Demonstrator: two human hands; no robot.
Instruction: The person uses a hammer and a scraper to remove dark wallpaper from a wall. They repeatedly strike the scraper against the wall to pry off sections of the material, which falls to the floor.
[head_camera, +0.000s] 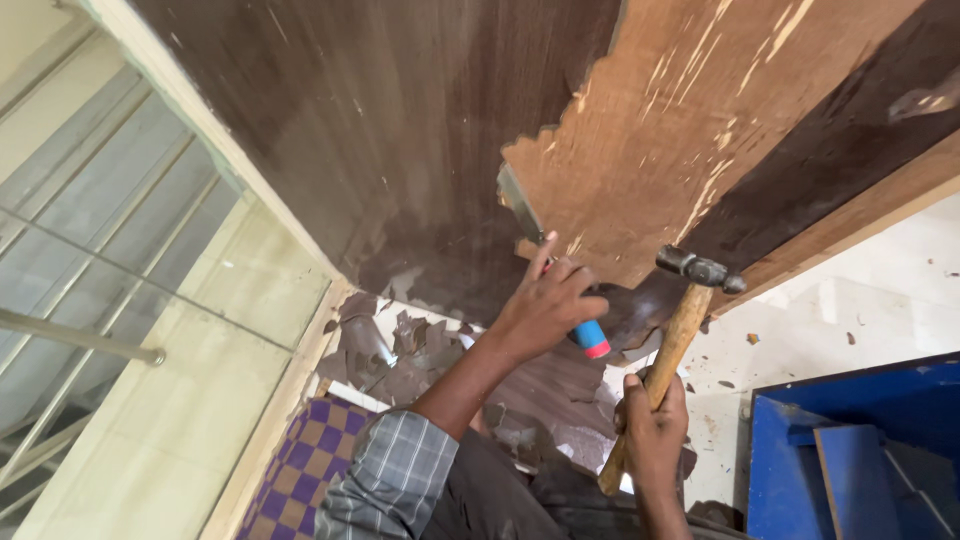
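I see the stripping step in hand: my left hand (545, 305) is closed around a blue-handled chisel (545, 260), its blade set at the edge of the dark laminate (390, 130) on the board (680, 110). My right hand (652, 425) is wrapped around the hammer (680, 320), its head just beside the chisel's butt. I judge the next move calls for 1 square tap on that butt.

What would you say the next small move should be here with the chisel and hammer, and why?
Probably a tap of the hammer in the right hand onto the chisel: the left hand sets its blade at the ragged edge of the dark laminate, beside bare plywood, and the hammer head hovers near its blue handle end.
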